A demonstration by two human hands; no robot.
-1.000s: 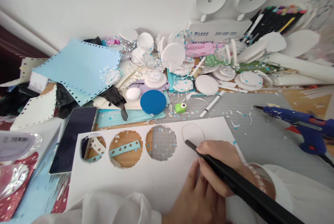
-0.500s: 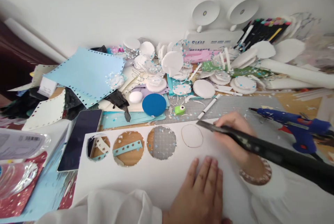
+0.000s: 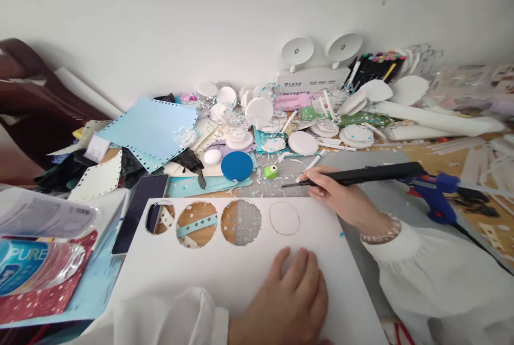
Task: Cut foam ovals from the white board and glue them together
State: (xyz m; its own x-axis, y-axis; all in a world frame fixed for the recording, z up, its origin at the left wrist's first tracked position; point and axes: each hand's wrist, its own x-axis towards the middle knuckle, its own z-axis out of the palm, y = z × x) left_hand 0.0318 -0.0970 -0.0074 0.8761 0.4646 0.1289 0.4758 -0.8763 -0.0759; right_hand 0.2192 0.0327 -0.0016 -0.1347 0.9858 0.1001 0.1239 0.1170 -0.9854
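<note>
The right grip (image 3: 341, 197) is closed around a black tool (image 3: 373, 173), by which part of the glue gun (image 3: 437, 197) is hidden. The thin tip is pointed to the left and is seen just beyond the far edge of the white sheet (image 3: 225, 275); whether anything is touched by it cannot be told. The left grip (image 3: 287, 302) is open, and is laid palm down on the sheet, with its fingers slightly bent and parted. The sheet is spread on the table (image 3: 219, 195) in front of the person, partly over the grey mat (image 3: 349, 158). Three round holes are cut along its far side, and to the right of them a circle (image 3: 285, 218) is drawn. Beyond the sheet, a blue disc (image 3: 236, 166), a green punch (image 3: 271, 172) and a white pen (image 3: 313, 164) are placed.
</note>
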